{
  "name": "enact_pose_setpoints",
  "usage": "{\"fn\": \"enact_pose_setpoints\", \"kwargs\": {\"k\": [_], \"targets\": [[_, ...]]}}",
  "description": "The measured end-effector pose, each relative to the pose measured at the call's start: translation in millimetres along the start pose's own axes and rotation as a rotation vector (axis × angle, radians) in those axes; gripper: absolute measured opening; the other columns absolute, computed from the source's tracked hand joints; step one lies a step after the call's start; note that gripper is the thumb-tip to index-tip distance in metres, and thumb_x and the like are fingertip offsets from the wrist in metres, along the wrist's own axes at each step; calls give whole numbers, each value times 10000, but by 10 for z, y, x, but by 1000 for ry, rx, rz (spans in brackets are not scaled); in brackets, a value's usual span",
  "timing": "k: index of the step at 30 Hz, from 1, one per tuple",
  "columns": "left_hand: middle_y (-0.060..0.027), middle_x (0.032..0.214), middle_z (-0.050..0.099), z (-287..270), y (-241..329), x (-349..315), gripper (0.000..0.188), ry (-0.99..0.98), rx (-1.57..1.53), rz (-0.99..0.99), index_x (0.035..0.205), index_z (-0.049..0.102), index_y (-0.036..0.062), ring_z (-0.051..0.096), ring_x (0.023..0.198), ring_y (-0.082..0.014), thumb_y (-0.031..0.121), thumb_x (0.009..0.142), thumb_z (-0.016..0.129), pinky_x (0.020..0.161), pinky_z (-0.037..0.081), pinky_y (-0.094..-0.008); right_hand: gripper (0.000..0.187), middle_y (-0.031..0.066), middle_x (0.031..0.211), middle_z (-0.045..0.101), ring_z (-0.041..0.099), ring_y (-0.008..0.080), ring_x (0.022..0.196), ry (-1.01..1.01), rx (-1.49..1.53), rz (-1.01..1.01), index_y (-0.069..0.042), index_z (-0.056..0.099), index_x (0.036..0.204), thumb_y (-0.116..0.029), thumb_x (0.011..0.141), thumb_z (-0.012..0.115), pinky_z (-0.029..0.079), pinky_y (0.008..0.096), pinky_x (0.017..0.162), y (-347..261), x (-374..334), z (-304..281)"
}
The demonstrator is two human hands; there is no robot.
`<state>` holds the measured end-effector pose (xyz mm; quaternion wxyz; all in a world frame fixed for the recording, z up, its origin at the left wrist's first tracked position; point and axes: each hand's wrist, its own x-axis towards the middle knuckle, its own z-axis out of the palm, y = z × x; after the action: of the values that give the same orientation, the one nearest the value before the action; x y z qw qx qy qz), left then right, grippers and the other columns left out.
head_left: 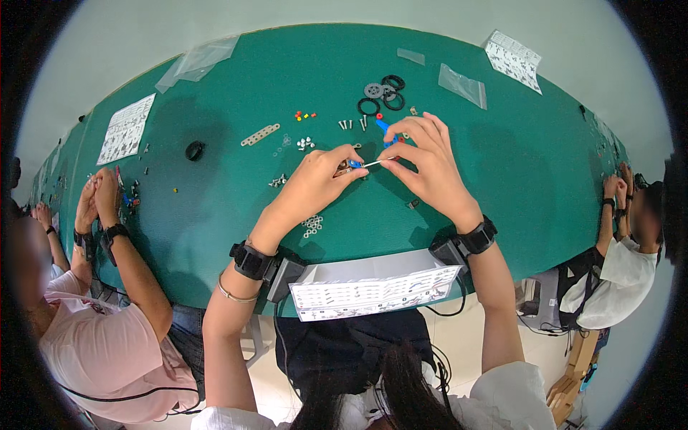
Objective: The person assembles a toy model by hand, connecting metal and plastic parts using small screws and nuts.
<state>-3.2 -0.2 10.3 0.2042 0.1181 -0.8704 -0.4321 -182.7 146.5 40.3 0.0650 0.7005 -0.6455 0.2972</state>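
from where i stand, the person's left hand (319, 175) has its fingertips closed on a small blue piece (354, 165). the right hand (433, 165) pinches a thin pale rod (374, 163) between thumb and finger, and the rod slants across the short gap from one hand to the other. whether it sits in the blue piece i can't tell; fingers cover the spot.

just past the right fingertips there's a blue part (382, 125) with a red bit at its end; i can't say whether that hand touches it. beyond both hands lie silvery screws (349, 125), then black tyres (369, 107) and a grey wheel (373, 90). past the left hand sit white pieces (306, 144) and a perforated strip (261, 135). nuts (312, 226) are clustered just nearer the body than the left hand, and a printed sheet (376, 292) stands between the forearms.
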Motion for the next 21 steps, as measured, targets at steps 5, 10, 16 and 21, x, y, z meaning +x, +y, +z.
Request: {"fn": "enact_pose_setpoints", "kwargs": {"k": [5, 10, 16, 21], "targets": [[-156, 705, 620, -4, 8, -7, 211, -22, 23, -10, 995, 668, -14, 549, 550, -199, 146, 892, 759, 545, 426, -346, 101, 1, 1144, 573, 514, 225, 1224, -4, -46, -14, -118, 683, 858, -137, 798, 764, 276, 527, 1170, -20, -3, -11], [-162, 741, 645, 3, -15, -11, 215, 12, 29, 40, 995, 667, -14, 589, 568, -217, 144, 887, 764, 559, 456, -342, 112, -1, 1134, 572, 522, 213, 1214, 1, -115, -61, -119, 659, 850, -136, 799, 757, 276, 533, 1173, -44, 11, 5], [-167, 784, 670, 7, 12, -15, 229, 17, 48, 67, 1007, 667, -14, 628, 607, -248, 149, 882, 767, 589, 483, -348, 130, 3, 1064, 595, 554, 197, 1163, -9, -116, -78, -116, 624, 863, -144, 816, 742, 278, 530, 1172, -41, 12, 22], [-167, 800, 670, 7, 32, -26, 230, 49, 95, 102, 1033, 671, 2, 643, 638, -248, 145, 879, 767, 599, 491, -352, 128, 70, 883, 639, 639, 259, 974, -61, -16, -19, -100, 600, 896, -170, 882, 706, 372, 465, 1112, -48, -5, 26]]}}
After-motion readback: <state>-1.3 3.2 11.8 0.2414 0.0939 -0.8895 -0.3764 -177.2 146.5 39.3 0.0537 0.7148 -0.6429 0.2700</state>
